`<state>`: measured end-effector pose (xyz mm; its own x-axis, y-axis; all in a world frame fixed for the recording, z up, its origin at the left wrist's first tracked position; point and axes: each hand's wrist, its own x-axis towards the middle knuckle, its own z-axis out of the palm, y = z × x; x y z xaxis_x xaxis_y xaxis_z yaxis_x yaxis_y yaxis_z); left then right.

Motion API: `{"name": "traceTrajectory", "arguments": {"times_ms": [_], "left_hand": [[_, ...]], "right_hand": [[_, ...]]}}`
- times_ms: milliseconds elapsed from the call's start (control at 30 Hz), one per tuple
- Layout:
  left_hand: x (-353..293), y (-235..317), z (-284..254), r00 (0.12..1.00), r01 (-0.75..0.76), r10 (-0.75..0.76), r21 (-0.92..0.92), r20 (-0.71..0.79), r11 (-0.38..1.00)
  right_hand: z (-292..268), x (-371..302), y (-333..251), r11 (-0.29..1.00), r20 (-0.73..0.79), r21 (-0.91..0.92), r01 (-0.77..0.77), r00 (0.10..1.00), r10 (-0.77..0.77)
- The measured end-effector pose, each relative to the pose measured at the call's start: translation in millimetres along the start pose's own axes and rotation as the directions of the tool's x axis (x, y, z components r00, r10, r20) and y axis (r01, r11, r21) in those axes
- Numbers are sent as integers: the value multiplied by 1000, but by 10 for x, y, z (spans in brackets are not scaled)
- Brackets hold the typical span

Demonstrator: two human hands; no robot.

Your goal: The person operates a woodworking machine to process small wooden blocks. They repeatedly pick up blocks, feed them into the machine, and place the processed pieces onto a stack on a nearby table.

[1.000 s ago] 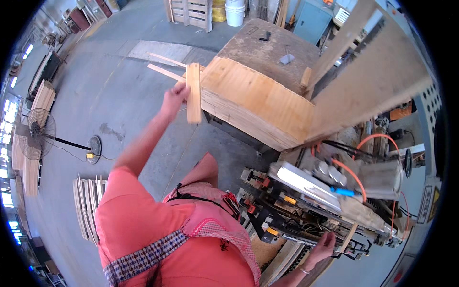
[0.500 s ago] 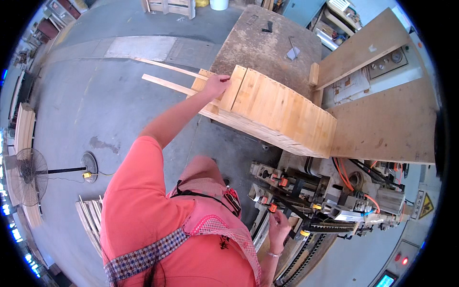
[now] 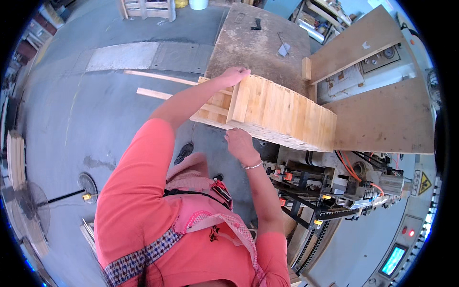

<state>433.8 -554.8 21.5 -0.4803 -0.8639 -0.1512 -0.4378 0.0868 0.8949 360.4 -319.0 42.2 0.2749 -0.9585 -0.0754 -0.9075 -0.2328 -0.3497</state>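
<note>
A tight row of pale wooden slats lies on top of a stack, reaching right to a brown board. My left hand is at the far corner of the row's left end, its fingers closed over the end slats. At the near corner of that same end is my right hand, fingers bent against the slat ends; its fingertips are partly hidden. Left of the row, a lower layer of wooden pieces shows. Two long thin wooden strips stick out leftward from it.
Behind the stack is a worn brown table with a small black tool. Upright brown boards stand at the right. A machine with clamps and orange hoses sits near right. A standing fan is at far left.
My right hand has moved up from the machine's clamps to the near end of the slats. My left hand has shifted to the far corner, and the gap behind the end slat has closed.
</note>
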Motion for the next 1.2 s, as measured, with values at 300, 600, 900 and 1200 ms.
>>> {"name": "traceTrajectory", "arguments": {"times_ms": [300,600,900,1200], "left_hand": [[300,-18,-29,952,-118,12,328,306,937],[346,-91,-15,957,-123,65,196,282,973],[-943,-808,-1241,994,-105,108,-204,2,973],[-2504,-1809,-3450,892,181,-226,149,392,972]], "right_hand": [[68,273,13,973,37,-128,-193,979,199],[86,221,17,969,-34,-1,-247,968,247],[1055,-469,-1002,810,31,407,-421,893,449],[1821,810,-2150,686,222,442,-578,812,540]]}}
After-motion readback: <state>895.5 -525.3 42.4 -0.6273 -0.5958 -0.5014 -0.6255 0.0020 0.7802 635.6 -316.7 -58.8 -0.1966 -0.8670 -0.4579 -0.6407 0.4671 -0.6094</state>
